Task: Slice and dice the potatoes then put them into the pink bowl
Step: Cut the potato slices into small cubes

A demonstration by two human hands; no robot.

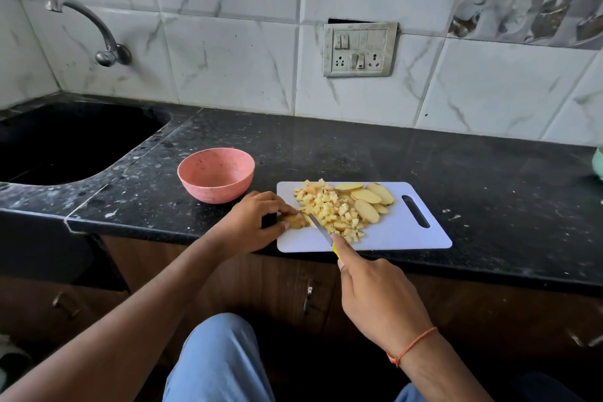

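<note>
Head view only. Board (pixel 391 232) lies at the counter (pixel 359 153) front edge, near edge overhanging a bit, prob. so both arms reach it w/o stretching. Left hand (pixel 257 219) sits at the board's left end, fingers (pixel 280 206) curled down onto a small potato piece (pixel 295 221), pinning it so it won't slide under the blade; fingertips look tucked back from the edge, which would keep them off the cut. Right hand (pixel 375 297) grips the knife (pixel 321 232) by its yellow handle, index finger laid along the top for control. Blade angles up-left, tip just beside the held piece; touching or not, can't tell.

Dice (pixel 332 209) heaped mid-board, pushed right of the cutting spot to leave room. Slices (pixel 368 202) lie at the heap's far-right side, not yet diced, parked out of the way near the board's handle slot. Bowl (pixel 216 174) stands on the counter just left-back of the board, close to the left hand, nothing in it, so a short sweep would load it. Judging by that: dicing well along, transfer not started.
</note>
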